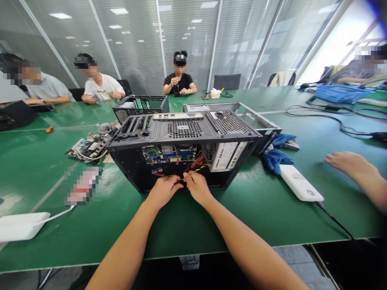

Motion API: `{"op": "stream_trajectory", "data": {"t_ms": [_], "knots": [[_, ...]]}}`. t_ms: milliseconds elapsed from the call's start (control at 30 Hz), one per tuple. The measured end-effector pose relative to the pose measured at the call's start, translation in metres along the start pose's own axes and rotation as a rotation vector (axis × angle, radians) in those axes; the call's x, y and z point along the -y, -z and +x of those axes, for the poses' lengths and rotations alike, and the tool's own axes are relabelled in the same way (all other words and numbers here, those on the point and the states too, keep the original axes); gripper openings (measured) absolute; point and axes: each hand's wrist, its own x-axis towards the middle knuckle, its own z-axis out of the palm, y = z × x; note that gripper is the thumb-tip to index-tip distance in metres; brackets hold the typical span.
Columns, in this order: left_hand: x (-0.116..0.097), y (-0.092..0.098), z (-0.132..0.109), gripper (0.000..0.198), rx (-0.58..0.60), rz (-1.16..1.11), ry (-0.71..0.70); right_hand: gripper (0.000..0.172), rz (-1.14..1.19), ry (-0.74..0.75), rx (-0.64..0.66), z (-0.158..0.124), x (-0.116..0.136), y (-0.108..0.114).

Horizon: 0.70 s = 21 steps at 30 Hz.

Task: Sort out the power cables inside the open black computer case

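An open black computer case (127, 161) stands on the green table (187, 225), its rear panel facing up. Inside it are a green circuit board (154, 154) and a power supply (227, 157) with a white label. Red and yellow cables (198, 163) run down from the power supply. At the open side of the case, my left hand (165, 189) pinches a thin cable. Close beside it on the right, my right hand (198, 186) grips the yellow and black cable between thumb and fingers. The fingertips nearly meet, and whatever lies between them is too small to tell.
Behind stand two more metal cases (140, 104). Loose circuit boards (90, 146) lie at the left, near a phone and a white power bank (24, 226). At the right are blue gloves (276, 159), another white power bank (300, 183) and a person's hand (350, 163). Several people sit around.
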Motion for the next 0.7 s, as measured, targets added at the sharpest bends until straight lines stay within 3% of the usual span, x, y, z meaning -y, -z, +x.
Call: {"op": "stream_trajectory", "data": {"t_ms": [467,700], "knots": [[-0.013,0.004,0.005,0.020,0.022,-0.178,0.102,0.042,0.008,0.033,0.029,-0.001,0.000,0.000],[-0.009,0.000,0.002,0.017,-0.016,-0.019,0.053,0.041,-0.006,0.017,0.024,-0.001,0.001,0.000]]}}
